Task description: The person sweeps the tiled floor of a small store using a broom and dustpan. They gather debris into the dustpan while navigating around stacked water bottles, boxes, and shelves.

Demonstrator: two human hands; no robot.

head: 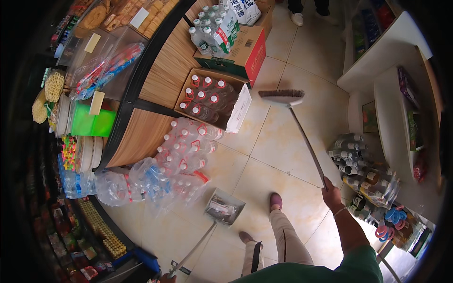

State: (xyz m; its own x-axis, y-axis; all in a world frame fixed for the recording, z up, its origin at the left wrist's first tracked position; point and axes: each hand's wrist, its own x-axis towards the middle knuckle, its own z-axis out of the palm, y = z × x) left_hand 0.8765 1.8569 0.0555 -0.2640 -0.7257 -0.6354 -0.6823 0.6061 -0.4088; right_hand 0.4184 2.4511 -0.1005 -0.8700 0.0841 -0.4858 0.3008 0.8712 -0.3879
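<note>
My right hand grips the handle of a broom, whose dark bristles lie ahead over the tiled floor. At the bottom edge, my left hand is partly cut off by the picture's rim, closed on the long handle of a dustpan. The dustpan stands on the floor in front of my feet and holds crumpled wrappers and other litter. Between the broom head and the dustpan lies a stretch of pale tile.
Shrink-wrapped bottles and an open carton of bottles line the left counter. More bottles stand by the right shelf. Beyond a closed carton, another person's shoes show at the top.
</note>
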